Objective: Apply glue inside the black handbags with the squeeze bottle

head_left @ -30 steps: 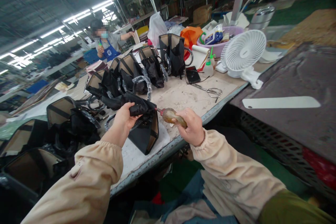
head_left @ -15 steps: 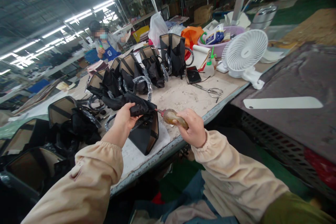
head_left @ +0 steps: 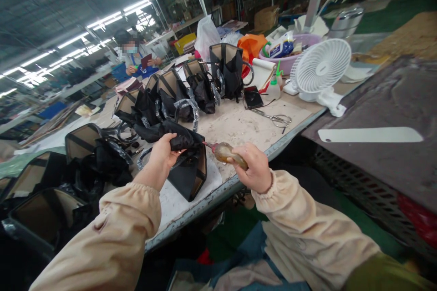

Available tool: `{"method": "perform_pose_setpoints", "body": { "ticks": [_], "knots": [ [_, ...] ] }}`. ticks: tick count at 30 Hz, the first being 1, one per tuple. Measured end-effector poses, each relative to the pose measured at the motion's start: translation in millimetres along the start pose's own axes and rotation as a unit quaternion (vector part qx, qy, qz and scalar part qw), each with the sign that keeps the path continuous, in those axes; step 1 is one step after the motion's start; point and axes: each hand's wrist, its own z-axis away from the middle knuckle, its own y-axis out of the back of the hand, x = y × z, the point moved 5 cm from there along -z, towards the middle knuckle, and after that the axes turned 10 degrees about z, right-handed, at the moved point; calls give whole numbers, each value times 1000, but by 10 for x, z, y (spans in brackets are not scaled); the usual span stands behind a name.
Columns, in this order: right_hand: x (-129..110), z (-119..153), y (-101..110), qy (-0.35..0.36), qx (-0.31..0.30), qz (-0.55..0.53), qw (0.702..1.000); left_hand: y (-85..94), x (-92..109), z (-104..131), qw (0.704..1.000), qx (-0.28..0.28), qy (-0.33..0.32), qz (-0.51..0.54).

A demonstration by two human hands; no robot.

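A black handbag (head_left: 187,174) lies tilted near the front edge of the table, its dark lining pulled out and a plastic-wrapped handle beside it. My left hand (head_left: 164,154) is closed round the bunched lining. In my right hand (head_left: 253,166) is a squeeze bottle of yellowish-brown glue (head_left: 226,152) with a red collar and a thin nozzle. The nozzle tip points left, at the bag's upper right corner; whether it touches cannot be made out. Several similar black bags (head_left: 170,88) stand behind and to the left.
Scissors (head_left: 278,119), a black phone-like item (head_left: 252,97), and a green-tipped bottle (head_left: 274,88) lie beyond my right hand. A white fan (head_left: 321,68) stands at the table edge, near a purple basin (head_left: 309,41). A co-worker (head_left: 136,57) sits across the table.
The bottle nozzle has shifted very slightly right, off the bag's corner. Across the table, the co-worker has brought a dark red piece in front of the body. My left hand keeps its grip.
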Motion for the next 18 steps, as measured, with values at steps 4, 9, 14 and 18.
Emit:
{"method": "perform_pose_setpoints", "body": {
  "ticks": [4, 9, 14, 18],
  "knots": [
    [-12, 8, -75, 13, -19, 22, 999, -8, 0, 26, 1000, -7, -3, 0],
    [-46, 73, -141, -13, -67, 7, 998, 4, 4, 34, 1000, 11, -4, 5],
    [20, 103, -131, -86, -54, -76, 992, 35, 33, -6, 1000, 6, -2, 10],
    [315, 118, -134, -281, -24, -194, 940, 94, 121, -3, 1000, 1, 7, 27]
  ]
}}
